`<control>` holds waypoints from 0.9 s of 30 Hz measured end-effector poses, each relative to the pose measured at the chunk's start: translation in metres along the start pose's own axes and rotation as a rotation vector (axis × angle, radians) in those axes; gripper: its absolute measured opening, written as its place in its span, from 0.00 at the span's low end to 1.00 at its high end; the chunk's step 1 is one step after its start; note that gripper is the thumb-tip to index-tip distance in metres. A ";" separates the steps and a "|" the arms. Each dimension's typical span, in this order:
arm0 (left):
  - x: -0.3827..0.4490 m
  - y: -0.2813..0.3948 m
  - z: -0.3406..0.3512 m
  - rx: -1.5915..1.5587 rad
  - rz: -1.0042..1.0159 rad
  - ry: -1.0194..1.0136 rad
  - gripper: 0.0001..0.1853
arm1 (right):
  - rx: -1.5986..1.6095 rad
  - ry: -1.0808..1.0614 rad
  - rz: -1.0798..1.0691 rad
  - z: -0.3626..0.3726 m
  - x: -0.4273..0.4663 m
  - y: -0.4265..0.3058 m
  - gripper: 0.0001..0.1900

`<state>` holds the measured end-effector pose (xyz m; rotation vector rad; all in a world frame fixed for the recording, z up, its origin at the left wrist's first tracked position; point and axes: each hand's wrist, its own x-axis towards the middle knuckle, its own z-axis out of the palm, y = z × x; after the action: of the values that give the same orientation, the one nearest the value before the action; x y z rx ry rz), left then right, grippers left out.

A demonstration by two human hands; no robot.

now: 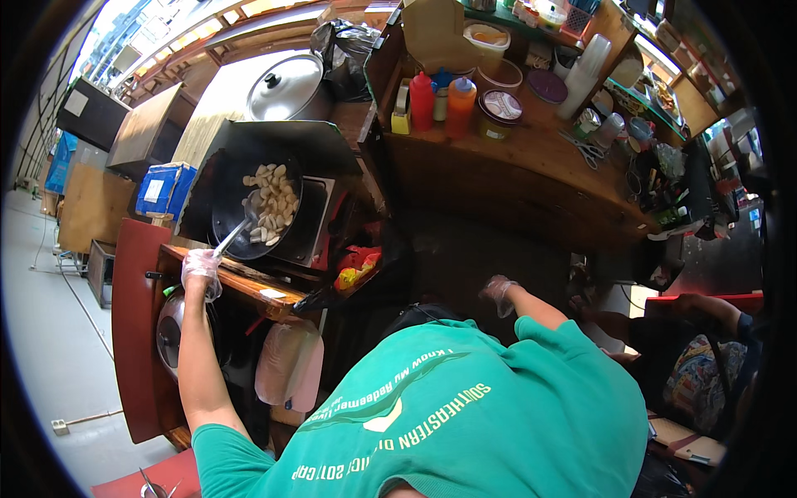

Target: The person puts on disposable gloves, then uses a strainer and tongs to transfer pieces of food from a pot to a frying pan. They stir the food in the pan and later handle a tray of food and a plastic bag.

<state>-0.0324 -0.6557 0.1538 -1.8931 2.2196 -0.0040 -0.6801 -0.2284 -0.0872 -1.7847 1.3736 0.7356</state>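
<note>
My left hand (201, 272), in a clear plastic glove, grips the handle of a metal ladle (231, 239). The ladle's head rests among pale, rounded food pieces (274, 202) in a dark wok (227, 208). Beneath the wok stands a stove (314, 215), with a dark metal wind guard (292, 140) behind it. My right hand (497, 294), gloved as well, hangs away from the wok over the dark floor area, with nothing visible in it. Its fingers look loosely apart, though they are small and dim.
A large lidded pot (287, 88) stands beyond the wind guard. Squeeze bottles (422, 103), tubs and scissors (584, 150) line the wooden counter (498, 152). A red and yellow packet (358, 267) lies beside the stove. At the right, another person (697, 361) is close by.
</note>
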 end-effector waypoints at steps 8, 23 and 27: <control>-0.047 0.018 -0.019 -0.148 0.090 0.255 0.16 | 1.301 0.813 0.197 -0.062 0.044 0.129 0.10; -0.058 0.036 -0.036 -0.040 -0.207 0.371 0.14 | 1.612 1.222 0.595 -0.315 0.010 0.269 0.22; -0.049 0.022 -0.015 -0.058 -0.214 0.385 0.14 | 2.187 1.189 0.195 -0.302 0.015 0.259 0.14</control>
<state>-0.0494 -0.6062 0.1738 -2.3170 2.2470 -0.3723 -0.9270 -0.5246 0.0105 0.0045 1.5702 -1.5987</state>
